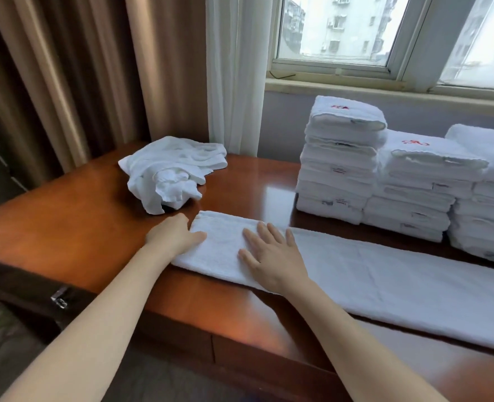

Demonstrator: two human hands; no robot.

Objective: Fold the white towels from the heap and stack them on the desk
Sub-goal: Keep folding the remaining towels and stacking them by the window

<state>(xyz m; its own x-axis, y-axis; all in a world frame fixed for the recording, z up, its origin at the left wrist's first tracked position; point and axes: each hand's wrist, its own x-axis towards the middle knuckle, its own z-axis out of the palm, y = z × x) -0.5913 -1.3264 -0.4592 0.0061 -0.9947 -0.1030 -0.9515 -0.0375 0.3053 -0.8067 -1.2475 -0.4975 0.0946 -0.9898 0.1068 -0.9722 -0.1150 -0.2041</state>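
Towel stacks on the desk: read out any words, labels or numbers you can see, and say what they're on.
Top of the tallest stack: red embroidery, too blurred to read.
Top of the middle stack: red stitching, too blurred to read.
Folded edges: sewn tags, too small to read.
No text is legible.

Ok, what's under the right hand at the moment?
The right hand lies flat on the long folded towel; the desk beneath that spot is covered.
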